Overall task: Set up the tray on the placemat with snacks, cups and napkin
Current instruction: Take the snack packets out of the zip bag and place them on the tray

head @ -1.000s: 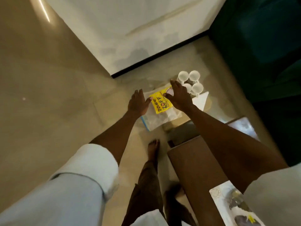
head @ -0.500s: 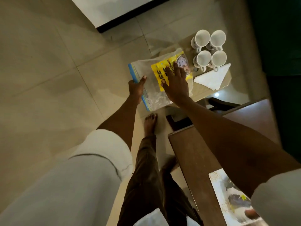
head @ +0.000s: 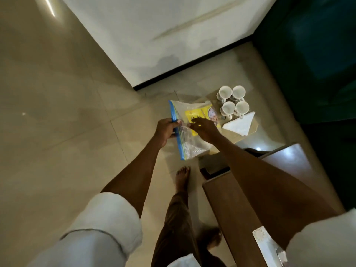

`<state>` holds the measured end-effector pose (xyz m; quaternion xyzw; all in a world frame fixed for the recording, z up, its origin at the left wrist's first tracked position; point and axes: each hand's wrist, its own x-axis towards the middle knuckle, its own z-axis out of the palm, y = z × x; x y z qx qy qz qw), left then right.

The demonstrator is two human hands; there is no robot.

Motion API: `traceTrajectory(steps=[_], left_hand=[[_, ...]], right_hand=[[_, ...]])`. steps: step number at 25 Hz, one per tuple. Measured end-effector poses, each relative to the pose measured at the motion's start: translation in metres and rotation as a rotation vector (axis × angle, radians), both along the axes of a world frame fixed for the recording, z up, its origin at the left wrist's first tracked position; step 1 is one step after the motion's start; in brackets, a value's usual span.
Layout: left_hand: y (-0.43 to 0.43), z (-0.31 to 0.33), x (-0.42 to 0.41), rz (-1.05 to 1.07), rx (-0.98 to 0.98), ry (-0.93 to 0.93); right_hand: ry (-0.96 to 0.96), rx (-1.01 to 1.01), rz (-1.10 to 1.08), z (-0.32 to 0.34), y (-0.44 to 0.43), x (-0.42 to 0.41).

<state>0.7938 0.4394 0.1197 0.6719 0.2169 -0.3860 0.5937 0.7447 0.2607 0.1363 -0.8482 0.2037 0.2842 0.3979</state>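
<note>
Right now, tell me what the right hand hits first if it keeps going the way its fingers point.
Probably the left hand: the right hand points leftward across the clear zip bag.

Glossy beige tile floor (head: 57,132) with a streak of reflected light at upper left — pale wall (head: 154,35) rising behind a dark skirting strip (head: 192,67) — a deep teal surface (head: 312,54) at right, brown wooden table (head: 237,209) in the lower right, overall dim light.

Cups (head: 233,102) right of bag (head: 190,130)
</note>
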Motion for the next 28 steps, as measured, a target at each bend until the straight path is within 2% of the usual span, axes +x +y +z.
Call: traceTrajectory(steps=[2,5,10,14,21,28], left_hand=[[-0.018,0.038,-0.003,-0.076,-0.040,-0.025],[-0.045,0.096,-0.019,-0.144,-0.066,-0.086],[-0.106,0.211,-0.071,-0.188,-0.154,-0.264],[-0.160,0.294,-0.129,-0.295,-0.214,-0.342],[-0.277,0.401,-0.296,-0.587,-0.392,-0.526],[-0.413,0.492,-0.483,-0.928,-0.562,-0.488]], right_hand=[[0.008,0.153,-0.126,0.027,0.001,-0.006],[-0.104,0.289,-0.385,0.068,-0.010,-0.029],[-0.365,0.371,-0.609,0.179,-0.052,-0.091],[-0.548,0.317,-0.720,0.254,-0.095,-0.162],[-0.788,0.124,-0.911,0.375,-0.193,-0.357],[-0.955,-0.001,-1.193,0.465,-0.285,-0.576]])
